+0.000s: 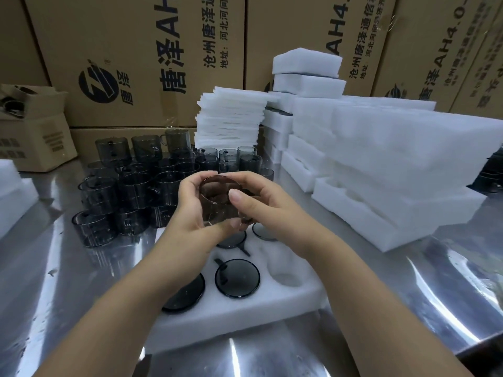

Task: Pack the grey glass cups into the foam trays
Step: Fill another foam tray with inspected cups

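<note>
Both hands hold one grey glass cup in the air above the white foam tray. My left hand curls round the cup's left side and bottom. My right hand grips its right side, thumb on the front wall. Several cups sit upside down in the tray's round holes, one of them at the middle. A hole on the tray's right side is empty. A crowd of loose grey cups stands on the steel table behind and to the left.
Stacks of white foam trays fill the right side, with a pile of thin foam sheets behind. Large printed cardboard boxes wall the back. A small open carton sits far left. More foam lies at the left edge.
</note>
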